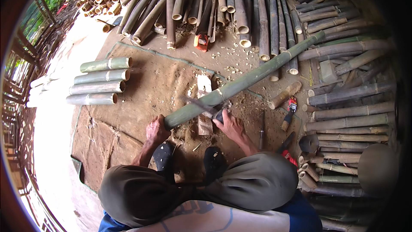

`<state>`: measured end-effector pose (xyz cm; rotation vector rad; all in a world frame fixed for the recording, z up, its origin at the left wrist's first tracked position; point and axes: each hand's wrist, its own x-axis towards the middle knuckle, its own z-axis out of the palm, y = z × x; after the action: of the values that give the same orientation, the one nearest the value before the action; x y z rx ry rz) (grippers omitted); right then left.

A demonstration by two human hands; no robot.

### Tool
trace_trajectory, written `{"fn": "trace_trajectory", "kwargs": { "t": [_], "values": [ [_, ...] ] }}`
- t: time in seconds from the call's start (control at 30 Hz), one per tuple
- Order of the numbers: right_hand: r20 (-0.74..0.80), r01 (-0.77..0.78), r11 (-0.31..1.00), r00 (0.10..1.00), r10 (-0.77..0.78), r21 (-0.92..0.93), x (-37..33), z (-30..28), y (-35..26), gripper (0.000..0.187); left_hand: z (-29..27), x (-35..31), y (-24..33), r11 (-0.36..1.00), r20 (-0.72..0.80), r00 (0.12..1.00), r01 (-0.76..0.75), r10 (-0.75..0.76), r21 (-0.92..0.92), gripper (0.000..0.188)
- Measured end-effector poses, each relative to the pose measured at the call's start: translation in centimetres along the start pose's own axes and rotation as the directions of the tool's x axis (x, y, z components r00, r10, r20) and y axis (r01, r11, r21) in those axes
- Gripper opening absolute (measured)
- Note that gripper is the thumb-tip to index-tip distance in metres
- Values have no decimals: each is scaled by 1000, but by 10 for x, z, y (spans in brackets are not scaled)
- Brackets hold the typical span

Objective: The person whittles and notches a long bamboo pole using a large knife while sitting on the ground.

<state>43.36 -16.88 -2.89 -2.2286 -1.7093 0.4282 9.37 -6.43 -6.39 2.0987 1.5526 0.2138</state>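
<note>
A long green bamboo pole [253, 77] lies slanted from my lap up to the right, resting on a small wooden block [205, 124]. My left hand [156, 129] grips the pole's near cut end. My right hand [228, 124] holds the dark handle of a chopping knife [201, 106], whose blade lies blurred across the pole just above the hand. Both my feet in dark sandals [164, 157] sit under the pole on a brown mat [128, 116].
Several cut green bamboo sections [101, 81] lie at the left. Many bamboo poles are stacked at the back [231, 4] and along the right [347, 111]. An orange chainsaw [201, 41], a short bamboo piece [284, 95], a red-handled tool [289, 111] and a chisel [261, 129] lie nearby.
</note>
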Motion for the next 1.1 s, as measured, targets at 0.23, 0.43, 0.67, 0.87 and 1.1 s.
{"fn": "trace_trajectory", "kwargs": {
  "t": [0.23,0.43,0.67,0.87,1.1],
  "values": [
    [-54,-146,986,987,151,80,9,-8,24,61,-15,16,10,997,162,987,-1,14,-79,41],
    [-212,-360,905,889,406,225,18,1,23,58,-10,37,-11,968,240,962,-70,129,-239,55],
    [-113,-201,972,970,215,124,27,-3,9,58,-20,61,-46,918,453,880,51,145,-394,61],
    [-193,-82,980,974,117,181,3,-19,12,49,18,8,-6,995,-167,984,-57,70,84,48],
    [234,-310,404,945,228,861,-11,-42,-16,31,-15,53,-35,956,349,922,-67,168,-284,62]
  ]
}}
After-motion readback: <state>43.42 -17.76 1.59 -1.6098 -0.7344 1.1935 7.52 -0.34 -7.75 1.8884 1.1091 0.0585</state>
